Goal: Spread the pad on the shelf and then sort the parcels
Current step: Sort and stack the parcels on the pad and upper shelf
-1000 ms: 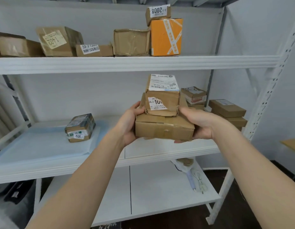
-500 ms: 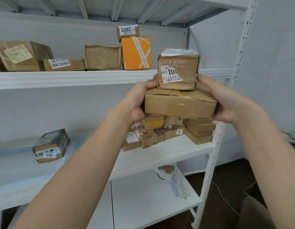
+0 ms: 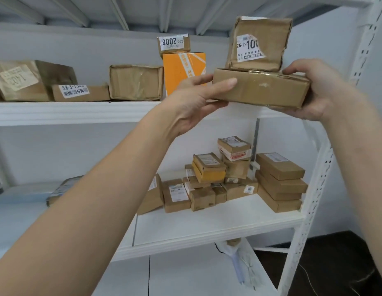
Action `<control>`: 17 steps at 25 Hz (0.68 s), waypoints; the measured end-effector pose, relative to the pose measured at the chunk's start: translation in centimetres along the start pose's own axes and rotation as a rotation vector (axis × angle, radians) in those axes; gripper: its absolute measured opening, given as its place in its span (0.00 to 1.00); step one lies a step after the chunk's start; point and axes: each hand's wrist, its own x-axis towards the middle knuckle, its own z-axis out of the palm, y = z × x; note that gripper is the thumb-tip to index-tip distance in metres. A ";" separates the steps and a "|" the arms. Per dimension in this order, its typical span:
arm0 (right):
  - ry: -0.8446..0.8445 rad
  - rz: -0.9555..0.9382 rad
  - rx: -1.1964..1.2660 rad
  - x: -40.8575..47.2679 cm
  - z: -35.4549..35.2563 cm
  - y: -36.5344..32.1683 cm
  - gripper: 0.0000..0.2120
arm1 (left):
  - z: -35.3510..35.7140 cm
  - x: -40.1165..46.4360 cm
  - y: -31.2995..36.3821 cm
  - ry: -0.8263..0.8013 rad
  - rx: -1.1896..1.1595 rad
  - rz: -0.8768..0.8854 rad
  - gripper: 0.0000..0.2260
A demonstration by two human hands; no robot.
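Held flat parcel (image 3: 260, 90): plain brown cardboard w/ glossy clear tape. Small parcel on top (image 3: 259, 43): brown, white label w/ black print "26-2-10". Top shelf (image 3: 79, 113): white. One orange box (image 3: 181, 71) w/ white printed tape; above it a brown box w/ white "2008" label (image 3: 173, 44). Lower pile (image 3: 226, 178): brown boxes, white stickers, one yellow-sided. Wall pale grey.

**White metal shelving and its load**

The white metal shelf unit (image 3: 314, 189) carries brown cardboard parcels on two levels. The upper shelf board (image 3: 68, 113) holds a row: a large box labelled 1402 (image 3: 21, 82), a flat box with a price sticker (image 3: 79, 92), a taped plain box (image 3: 136, 82) and an orange box (image 3: 181, 69). The middle shelf board (image 3: 207, 227) bears a cluster of small parcels (image 3: 207, 180) and a stack of flat boxes (image 3: 280, 182) at its right end.
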 end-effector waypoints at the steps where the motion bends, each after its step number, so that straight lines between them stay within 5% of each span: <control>1: -0.012 -0.007 0.019 1.6 0.0 0.0 0.04 | -0.2 1.1 -0.5 0.047 0.037 0.025 0.28; 8: -0.019 -0.078 0.065 10.9 0.1 2.1 0.07 | -0.9 7.0 -4.0 0.285 0.334 0.222 0.23; 17: 0.180 -0.506 -0.386 16.6 0.0 4.7 0.22 | -1.0 10.7 -6.6 0.556 0.768 0.459 0.15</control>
